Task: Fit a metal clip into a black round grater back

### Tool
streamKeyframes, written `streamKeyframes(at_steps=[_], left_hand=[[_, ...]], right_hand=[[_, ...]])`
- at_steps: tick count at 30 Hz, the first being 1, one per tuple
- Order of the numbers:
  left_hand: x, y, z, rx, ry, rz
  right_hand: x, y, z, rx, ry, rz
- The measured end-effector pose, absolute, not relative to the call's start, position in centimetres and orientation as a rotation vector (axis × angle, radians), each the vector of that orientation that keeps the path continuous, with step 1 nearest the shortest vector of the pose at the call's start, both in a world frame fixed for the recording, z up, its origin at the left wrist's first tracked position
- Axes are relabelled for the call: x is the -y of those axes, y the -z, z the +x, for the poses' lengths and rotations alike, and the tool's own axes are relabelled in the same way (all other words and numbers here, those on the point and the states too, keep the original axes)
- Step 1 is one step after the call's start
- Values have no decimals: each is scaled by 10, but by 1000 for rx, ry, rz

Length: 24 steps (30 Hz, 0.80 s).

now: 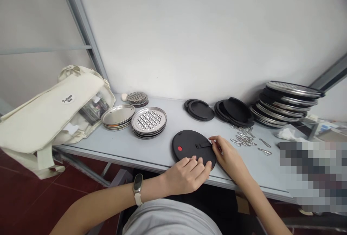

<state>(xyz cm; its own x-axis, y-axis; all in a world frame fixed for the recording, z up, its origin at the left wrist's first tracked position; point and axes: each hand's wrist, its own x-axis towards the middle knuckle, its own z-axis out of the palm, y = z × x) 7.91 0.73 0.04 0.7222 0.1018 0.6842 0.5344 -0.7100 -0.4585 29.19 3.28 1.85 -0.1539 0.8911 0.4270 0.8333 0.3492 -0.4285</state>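
Observation:
A round black disc (187,141) with a red dot and a narrow slot lies at the front of the table. My left hand (187,173) reaches over its near side, fingers curled onto the disc and holding it. At the disc's right edge, by the end of the slot, my right hand (223,152) pinches with thumb and forefinger. What sits in that pinch is too small and covered to name. Several small metal wire loops (245,137) are scattered to the right of this hand.
Round metal grater plates (149,119) and plain metal discs (118,115) are stacked on the left, with smaller grater discs (137,97) behind. Black discs (200,109) and black trays (237,110) lie at the back. A tall leaning stack (287,101) stands right; a cream bag (54,101) left.

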Motion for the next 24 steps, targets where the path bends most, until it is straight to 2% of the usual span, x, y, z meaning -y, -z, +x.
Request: streamKeyframes(at_steps=[24], left_hand=[[-7, -1, 80, 510, 842, -2266]], right_hand=[[-25, -25, 287, 1962, -27, -1390]])
